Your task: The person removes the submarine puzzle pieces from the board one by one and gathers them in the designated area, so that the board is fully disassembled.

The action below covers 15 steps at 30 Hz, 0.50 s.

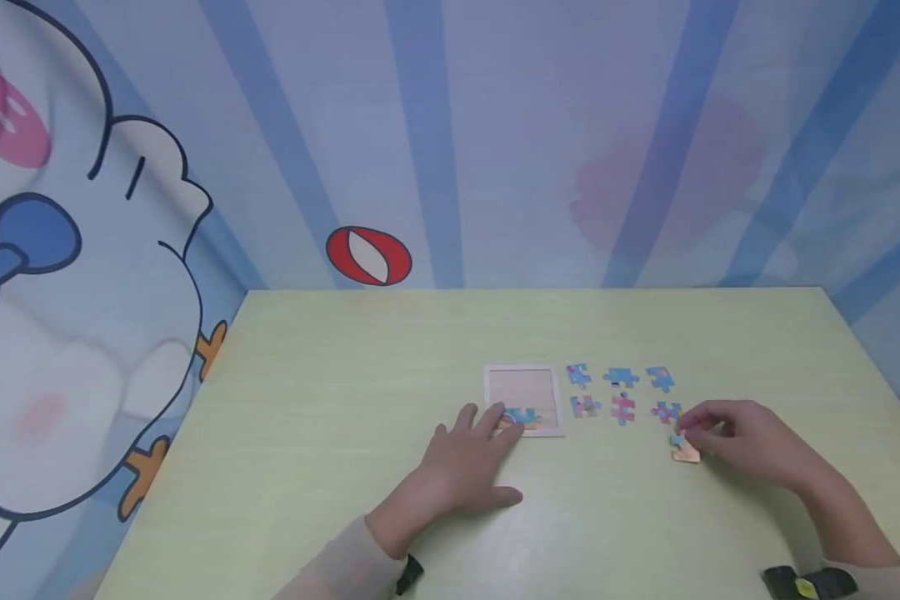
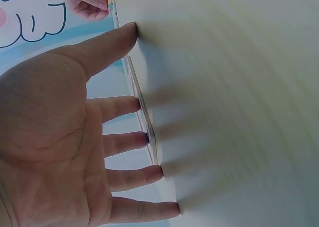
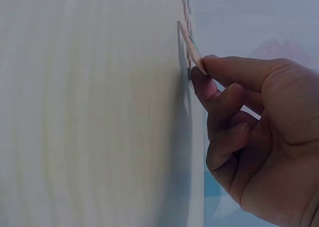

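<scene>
My right hand (image 1: 757, 442) pinches a peach and teal jigsaw piece (image 1: 685, 450) between thumb and fingers. In the right wrist view the same jigsaw piece (image 3: 192, 48) appears nearly edge-on, tilted over the tabletop. My left hand (image 1: 461, 471) spreads its fingers over the lower left of a square wooden puzzle frame (image 1: 559, 400). Its fingertips touch the frame's edge and the table. Along the bottom of the frame lie blue and orange jigsaw pieces (image 1: 527, 415), partly hidden by the left fingers; how many cannot be told.
Right of the frame, several loose pieces lie in two rows, among them a blue piece (image 1: 621, 377) and a pink piece (image 1: 623, 408). The pale table (image 1: 330, 375) ends at a cartoon-printed backdrop (image 1: 495, 150) behind and to the left.
</scene>
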### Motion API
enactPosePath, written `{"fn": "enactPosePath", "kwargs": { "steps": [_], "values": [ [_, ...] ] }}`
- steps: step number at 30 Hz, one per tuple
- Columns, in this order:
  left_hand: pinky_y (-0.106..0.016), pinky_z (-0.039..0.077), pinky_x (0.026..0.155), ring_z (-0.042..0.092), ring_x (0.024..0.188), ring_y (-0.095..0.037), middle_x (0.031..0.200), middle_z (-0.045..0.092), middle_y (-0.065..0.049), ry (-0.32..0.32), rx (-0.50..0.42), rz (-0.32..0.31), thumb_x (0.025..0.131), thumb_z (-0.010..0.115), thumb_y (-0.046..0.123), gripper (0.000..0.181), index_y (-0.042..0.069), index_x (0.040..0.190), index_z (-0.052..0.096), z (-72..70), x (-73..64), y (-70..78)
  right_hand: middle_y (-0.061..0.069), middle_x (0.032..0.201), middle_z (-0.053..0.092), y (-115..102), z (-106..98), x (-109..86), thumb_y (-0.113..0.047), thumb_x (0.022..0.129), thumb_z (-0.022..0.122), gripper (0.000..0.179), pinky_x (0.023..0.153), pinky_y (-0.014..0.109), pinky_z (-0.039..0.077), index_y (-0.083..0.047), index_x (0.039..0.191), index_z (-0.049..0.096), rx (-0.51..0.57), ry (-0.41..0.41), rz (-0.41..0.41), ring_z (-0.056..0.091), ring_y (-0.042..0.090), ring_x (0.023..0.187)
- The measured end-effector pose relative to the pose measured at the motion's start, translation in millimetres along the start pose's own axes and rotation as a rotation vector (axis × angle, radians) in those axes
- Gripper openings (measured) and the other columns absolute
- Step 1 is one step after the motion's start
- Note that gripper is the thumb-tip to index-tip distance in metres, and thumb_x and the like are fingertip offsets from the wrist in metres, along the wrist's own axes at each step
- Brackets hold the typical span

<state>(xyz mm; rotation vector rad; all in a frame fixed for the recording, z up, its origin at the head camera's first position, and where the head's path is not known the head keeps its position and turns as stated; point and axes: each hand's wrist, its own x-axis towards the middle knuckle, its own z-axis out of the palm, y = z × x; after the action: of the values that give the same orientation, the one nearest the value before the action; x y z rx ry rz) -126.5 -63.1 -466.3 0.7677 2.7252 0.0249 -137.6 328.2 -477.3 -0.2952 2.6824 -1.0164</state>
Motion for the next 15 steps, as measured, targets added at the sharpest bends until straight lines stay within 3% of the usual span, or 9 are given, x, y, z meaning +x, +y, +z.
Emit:
{"fn": "enactPosePath", "kwargs": {
  "steps": [15],
  "values": [
    [-0.064, 0.044, 0.104, 0.031, 0.149, -0.038, 0.169, 0.027, -0.005, 0.001, -0.003, -0.003, 0.089, 0.068, 0.068, 0.088, 0.031, 0.163, 0.036, 0.9, 0.2, -0.2, -0.005, 0.091, 0.068, 3.6, 3.9, 1.5, -0.026, 0.097, 0.076, 0.012, 0.065, 0.029, 0.05, -0.017, 0.106, 0.076, -0.048, 0.045, -0.028, 0.059, 0.012, 0.077]
  ]
}}
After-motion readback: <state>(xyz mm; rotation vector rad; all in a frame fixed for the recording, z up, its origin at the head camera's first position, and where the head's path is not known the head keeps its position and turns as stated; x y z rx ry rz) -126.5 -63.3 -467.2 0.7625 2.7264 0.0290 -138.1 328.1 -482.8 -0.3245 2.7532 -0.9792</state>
